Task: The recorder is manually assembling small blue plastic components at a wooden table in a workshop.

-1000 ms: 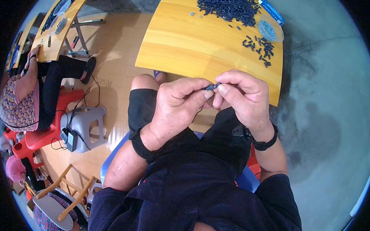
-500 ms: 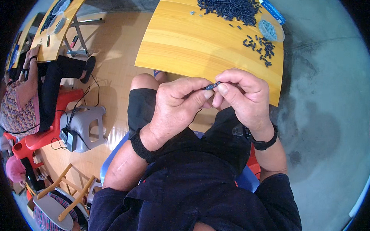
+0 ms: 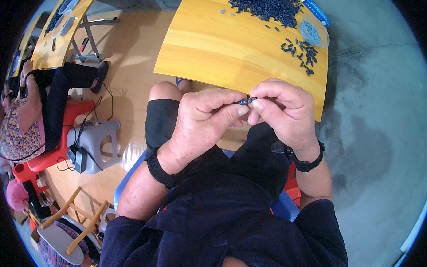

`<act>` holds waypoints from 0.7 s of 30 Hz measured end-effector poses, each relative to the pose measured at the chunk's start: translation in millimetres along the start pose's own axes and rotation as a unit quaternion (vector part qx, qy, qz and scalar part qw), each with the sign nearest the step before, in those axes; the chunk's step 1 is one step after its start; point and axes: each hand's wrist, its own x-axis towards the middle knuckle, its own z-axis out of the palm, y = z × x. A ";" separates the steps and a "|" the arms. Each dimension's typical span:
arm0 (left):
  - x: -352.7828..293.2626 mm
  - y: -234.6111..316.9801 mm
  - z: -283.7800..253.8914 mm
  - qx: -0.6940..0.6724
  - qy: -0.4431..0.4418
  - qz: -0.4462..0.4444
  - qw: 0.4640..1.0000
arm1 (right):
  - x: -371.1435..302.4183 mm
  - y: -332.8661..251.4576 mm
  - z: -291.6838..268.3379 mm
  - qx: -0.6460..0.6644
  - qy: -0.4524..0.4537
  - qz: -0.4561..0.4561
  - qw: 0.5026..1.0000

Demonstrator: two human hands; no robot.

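Observation:
Both hands meet over my lap, just off the near edge of the yellow table (image 3: 211,48). Thumb and fingers of my left hand (image 3: 204,116) pinch a small dark cylindrical piece (image 3: 243,102) with a light blue bit on it. From the other side, my right hand (image 3: 287,110) is closed on the right end of the same piece. Its exact kind is too small to make out. On the table lie a big heap of dark small cylinders (image 3: 265,7), a looser scatter of them (image 3: 301,54), and a clear tub of light blue bits (image 3: 312,33).
A long blue-and-white box (image 3: 315,11) lies by the tub at the table's right edge. To the left, another person (image 3: 28,113) sits at a second table (image 3: 61,38). A grey stool (image 3: 95,143) with a black adapter and cables stands near a wooden chair (image 3: 79,218).
My hands stay joined at the small piece, with only a slight shift rightward at the fingertips. The person at the left has moved an arm a little.

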 end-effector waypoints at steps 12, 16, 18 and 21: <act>2.5 1.4 -0.5 0.100 0.020 0.082 0.991 | 3.9 -6.1 2.6 -0.098 -0.013 -0.054 0.994; 1.5 -2.5 -0.7 0.082 0.008 0.076 0.994 | 5.5 -4.9 4.1 -0.070 -0.003 -0.041 0.997; 0.4 -2.4 -1.3 0.084 0.005 0.075 0.994 | 5.4 -5.2 4.7 -0.077 -0.005 -0.043 0.996; 0.2 -3.2 -2.9 0.092 -0.002 0.083 0.992 | 5.1 -4.4 4.5 -0.100 -0.015 -0.062 0.993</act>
